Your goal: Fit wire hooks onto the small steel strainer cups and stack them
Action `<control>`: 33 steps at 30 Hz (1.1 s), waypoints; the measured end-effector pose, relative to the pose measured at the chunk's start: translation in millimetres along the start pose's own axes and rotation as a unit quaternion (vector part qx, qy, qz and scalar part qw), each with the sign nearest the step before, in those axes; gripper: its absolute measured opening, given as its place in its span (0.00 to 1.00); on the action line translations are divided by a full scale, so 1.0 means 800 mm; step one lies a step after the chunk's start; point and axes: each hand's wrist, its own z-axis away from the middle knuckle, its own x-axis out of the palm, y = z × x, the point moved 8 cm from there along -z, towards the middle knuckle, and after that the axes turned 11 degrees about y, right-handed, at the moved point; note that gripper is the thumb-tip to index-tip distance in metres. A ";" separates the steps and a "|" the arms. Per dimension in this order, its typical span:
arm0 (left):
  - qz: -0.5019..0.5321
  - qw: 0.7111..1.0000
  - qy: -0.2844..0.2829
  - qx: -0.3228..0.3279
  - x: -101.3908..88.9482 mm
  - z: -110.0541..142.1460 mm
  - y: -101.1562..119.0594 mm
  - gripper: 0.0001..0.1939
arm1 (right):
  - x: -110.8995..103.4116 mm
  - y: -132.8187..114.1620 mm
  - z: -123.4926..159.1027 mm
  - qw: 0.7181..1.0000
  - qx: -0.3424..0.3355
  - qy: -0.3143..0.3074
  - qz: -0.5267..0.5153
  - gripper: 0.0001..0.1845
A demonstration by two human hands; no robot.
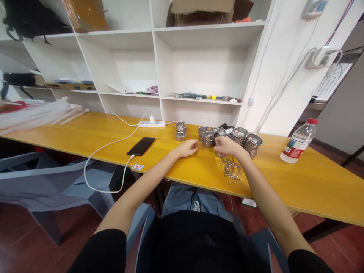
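Note:
My left hand (pixel 188 148) rests over the yellow table, fingers loosely bent and thumb apart, with nothing visible in it. To its right, my right hand (pixel 226 146) has its fingers curled downward in a closed grip. A perforated metal cup (pixel 220 154) shows just under those fingers; whether they grip it or something smaller is hidden. Close below lies a tangle of thin bent metal wires (pixel 232 168). Stacked metal strainer cups (pixel 208 138) stand between and beyond my hands, with more cups (pixel 253 141) behind my right wrist. A small pile of cups (pixel 180 135) sits beyond my left hand.
A black phone (pixel 141 146) on a white cable (pixel 87 163) lies left, near a power strip (pixel 152 124). A water bottle (pixel 300 141) stands right. White shelving (pixel 199 99) rises behind the table (pixel 284 178). Clear plastic wrapping (pixel 40 113) lies far left, above blue chairs (pixel 62 185).

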 end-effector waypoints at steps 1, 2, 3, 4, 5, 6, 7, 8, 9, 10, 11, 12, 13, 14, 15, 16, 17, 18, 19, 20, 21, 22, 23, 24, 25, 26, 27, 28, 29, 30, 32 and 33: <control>0.000 1.000 0.001 0.000 0.000 0.000 0.000 0.09 | 0.000 -0.002 0.000 1.000 -0.006 0.004 -0.002 0.13; 0.000 1.000 0.000 -0.001 0.000 0.000 -0.001 0.09 | 0.000 -0.005 0.000 1.000 -0.015 0.008 -0.005 0.12; 0.000 1.000 0.000 -0.002 0.001 0.000 -0.001 0.09 | 0.000 -0.008 0.000 1.000 -0.024 0.011 -0.009 0.11; 0.000 1.000 0.000 -0.002 0.001 0.000 -0.001 0.09 | 0.002 -0.011 0.000 0.999 -0.033 0.014 -0.017 0.10; 0.000 1.000 0.000 0.000 0.001 0.000 -0.001 0.09 | 0.004 -0.015 0.001 0.999 -0.042 0.016 -0.028 0.09; 0.001 1.000 0.001 0.002 0.000 0.000 0.000 0.09 | 0.006 -0.019 0.001 0.998 -0.050 0.019 -0.040 0.08; 0.002 1.000 0.001 0.004 0.000 0.000 0.001 0.09 | 0.010 -0.022 0.001 0.997 -0.057 0.022 -0.052 0.07; 0.003 1.000 0.001 0.005 0.000 0.000 0.002 0.09 | 0.013 -0.024 0.001 0.996 -0.063 0.026 -0.061 0.05; 0.003 1.000 0.001 0.005 -0.001 0.000 0.003 0.09 | 0.018 -0.026 0.000 0.995 -0.070 0.030 -0.067 0.04; 0.003 1.000 -0.001 0.003 -0.001 0.000 0.003 0.09 | 0.023 -0.028 0.000 0.994 -0.077 0.033 -0.070 0.03; 0.002 1.000 -0.001 0.001 -0.001 0.001 0.004 0.09 | 0.028 -0.029 -0.002 0.993 -0.086 0.037 -0.070 0.02; 0.001 1.000 -0.002 -0.001 -0.001 0.001 0.004 0.09 | 0.032 -0.031 -0.003 0.992 -0.096 0.043 -0.070 0.01; 0.000 1.000 0.000 -0.002 -0.002 0.001 0.005 0.09 | 0.036 -0.033 -0.004 0.990 -0.109 0.052 -0.068 0.02; -0.001 1.000 0.002 -0.003 -0.003 0.001 0.005 0.09 | 0.039 -0.035 -0.005 0.988 -0.123 0.063 -0.066 0.02; 0.000 1.000 0.004 -0.003 -0.003 0.001 0.006 0.09 | 0.042 -0.037 -0.005 0.986 -0.138 0.074 -0.062 0.04; 0.002 1.000 0.006 -0.003 -0.004 0.001 0.006 0.09 | 0.045 -0.040 -0.006 0.983 -0.154 0.084 -0.057 0.06; 0.005 1.000 0.009 -0.003 -0.005 0.000 0.006 0.08 | 0.047 -0.044 -0.005 0.980 -0.170 0.090 -0.051 0.08; 0.010 1.000 0.011 -0.001 -0.005 0.000 0.005 0.08 | 0.049 -0.047 -0.005 0.977 -0.185 0.092 -0.047 0.10; 0.014 1.000 0.013 0.001 -0.005 0.000 0.005 0.09 | 0.051 -0.050 -0.004 0.975 -0.198 0.092 -0.045 0.11; 0.018 1.000 0.014 0.002 -0.005 0.000 0.004 0.09 | 0.051 -0.053 -0.004 0.973 -0.207 0.092 -0.048 0.12; 0.019 1.000 0.017 0.003 -0.005 0.000 0.003 0.09 | 0.050 -0.055 -0.004 0.971 -0.213 0.095 -0.057 0.12; 0.017 1.000 0.022 0.005 -0.006 0.000 0.003 0.09 | 0.047 -0.056 -0.005 0.969 -0.213 0.102 -0.072 0.12; 0.012 0.999 0.032 0.008 -0.008 0.001 0.004 0.09 | 0.042 -0.055 -0.006 0.967 -0.208 0.112 -0.091 0.13; 0.004 0.999 0.047 0.012 -0.010 0.001 0.006 0.09 | 0.036 -0.053 -0.008 0.965 -0.202 0.124 -0.114 0.13; -0.004 0.998 0.065 0.017 -0.014 0.001 0.010 0.09 | 0.030 -0.051 -0.010 0.961 -0.195 0.138 -0.138 0.14; -0.013 0.996 0.083 0.023 -0.017 0.001 0.016 0.10 | 0.023 -0.048 -0.012 0.956 -0.189 0.152 -0.163 0.14; -0.021 0.994 0.100 0.028 -0.021 0.000 0.023 0.12 | 0.016 -0.045 -0.013 0.951 -0.183 0.166 -0.187 0.15; -0.028 0.992 0.116 0.032 -0.024 -0.002 0.031 0.13 | 0.010 -0.042 -0.014 0.945 -0.177 0.180 -0.209 0.15; -0.034 0.990 0.132 0.034 -0.026 -0.005 0.040 0.15 | 0.004 -0.039 -0.015 0.940 -0.171 0.191 -0.227 0.16; -0.037 0.987 0.151 0.036 -0.029 -0.009 0.048 0.16 | 0.000 -0.036 -0.015 0.935 -0.165 0.199 -0.241 0.17; -0.041 0.981 0.189 0.030 -0.032 -0.020 0.061 0.17 | -0.007 -0.031 -0.015 0.930 -0.153 0.205 -0.263 0.20; -0.043 0.978 0.205 0.021 -0.032 -0.027 0.065 0.17 | -0.009 -0.029 -0.014 0.929 -0.146 0.206 -0.271 0.21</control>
